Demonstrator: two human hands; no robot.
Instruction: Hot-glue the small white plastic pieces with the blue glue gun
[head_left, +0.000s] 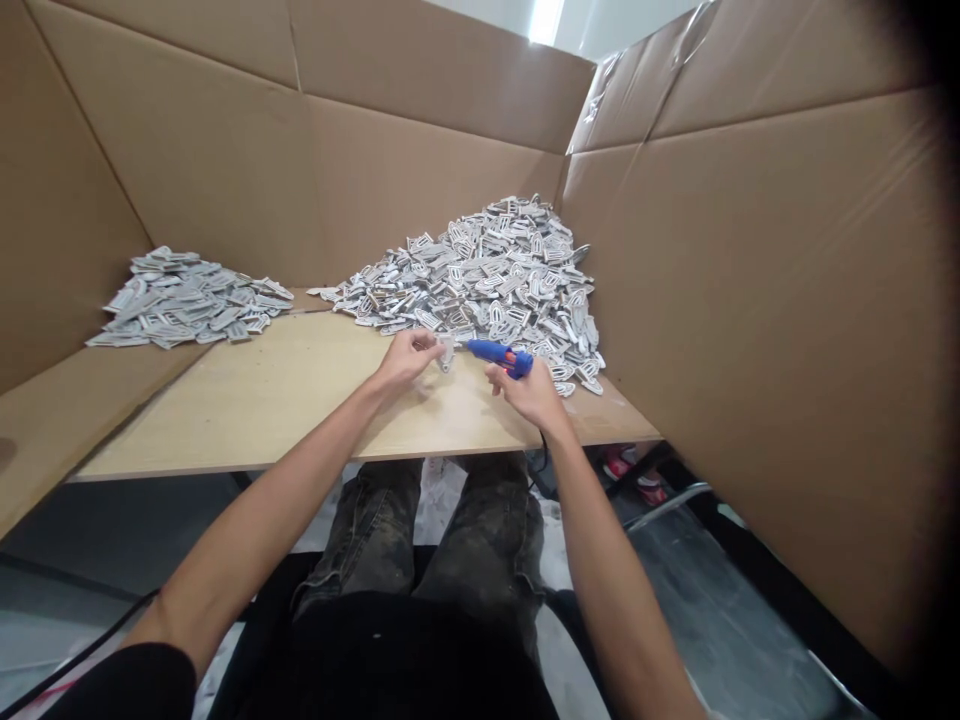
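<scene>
My left hand [409,358] pinches a small pale, slotted flat piece [445,354] above the wooden board. Wrapped round the handle of a blue glue gun [489,351] is my right hand [531,390]. The gun's nozzle points left, close to the pale piece; whether the two touch I cannot tell. Just behind both hands rises a large heap of similar pale pieces [495,270], many with slots showing. A smaller heap of pale pieces [187,300] lies at the back left.
Tall cardboard walls [435,130] enclose the back and both sides. The light wooden board [285,390] ends in a front edge over my knees. A dark cable [544,452] hangs below my right hand. A metal frame [667,505] stands at lower right.
</scene>
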